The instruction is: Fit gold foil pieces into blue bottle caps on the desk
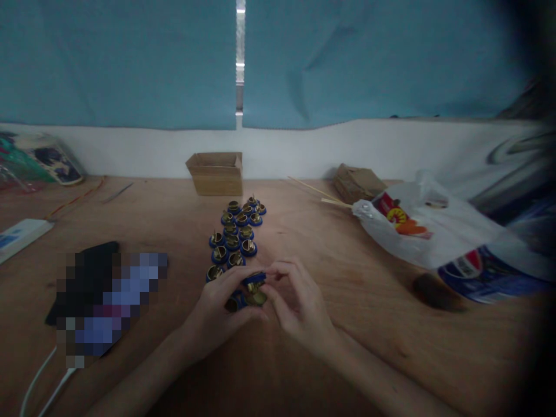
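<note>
Blue-and-brass piece [255, 281] sits between two bare hands just below the center of the frame, seen from the head camera. The right hand [302, 304] pinches its right side between thumb and fingers; the left hand [219, 304] curves around the other side, its thumb and fingers apart — whether its fingertips touch the piece is hard to tell.

Similar round pieces [231, 241], blue-rimmed with brass-colored tops, stand in a cluster on the wooden worktop [347, 353], stretching from the hands toward an open cardboard box [218, 178] at upper center. At right, a white plastic bag [447, 217] lies near a blue-labeled bottle [482, 275], with a brown package [358, 183] behind — two thin sticks [324, 194] point toward the bag. At left, a dark object [87, 278] and a blurred-out bluish one [125, 295] lie side by side, white cables [43, 368] at lower left.
</note>
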Available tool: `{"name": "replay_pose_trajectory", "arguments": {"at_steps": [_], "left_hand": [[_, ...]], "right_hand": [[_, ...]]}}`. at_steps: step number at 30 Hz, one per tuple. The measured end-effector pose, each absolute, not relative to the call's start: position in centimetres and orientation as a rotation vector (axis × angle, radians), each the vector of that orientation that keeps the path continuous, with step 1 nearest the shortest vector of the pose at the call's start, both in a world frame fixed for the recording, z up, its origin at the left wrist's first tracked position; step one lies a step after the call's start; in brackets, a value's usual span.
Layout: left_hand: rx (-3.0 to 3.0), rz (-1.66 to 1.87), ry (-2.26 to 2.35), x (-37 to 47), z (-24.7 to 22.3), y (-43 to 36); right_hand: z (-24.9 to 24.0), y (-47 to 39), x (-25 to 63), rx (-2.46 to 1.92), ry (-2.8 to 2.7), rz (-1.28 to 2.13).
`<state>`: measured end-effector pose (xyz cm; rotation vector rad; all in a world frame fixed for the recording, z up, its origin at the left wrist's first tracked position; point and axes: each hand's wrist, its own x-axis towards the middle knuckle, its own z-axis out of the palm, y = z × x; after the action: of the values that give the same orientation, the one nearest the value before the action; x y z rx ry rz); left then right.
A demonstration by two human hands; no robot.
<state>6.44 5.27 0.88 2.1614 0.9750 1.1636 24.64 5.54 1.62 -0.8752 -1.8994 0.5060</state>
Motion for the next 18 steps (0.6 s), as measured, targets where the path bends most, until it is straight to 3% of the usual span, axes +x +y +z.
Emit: {"name": "replay_pose_trajectory", "arguments": {"at_steps": [12,18], "left_hand": [[2.047,1.139,1.068,6.7,1.5,4.9],[1.798,1.238,1.114,6.8,1.1,5.3]], "right_hand": [[0.7,4.9,24.3,-0.878,-2.039,0.447],[1.4,3.5,23.1,-0.787,-2.050,0.615]]}}
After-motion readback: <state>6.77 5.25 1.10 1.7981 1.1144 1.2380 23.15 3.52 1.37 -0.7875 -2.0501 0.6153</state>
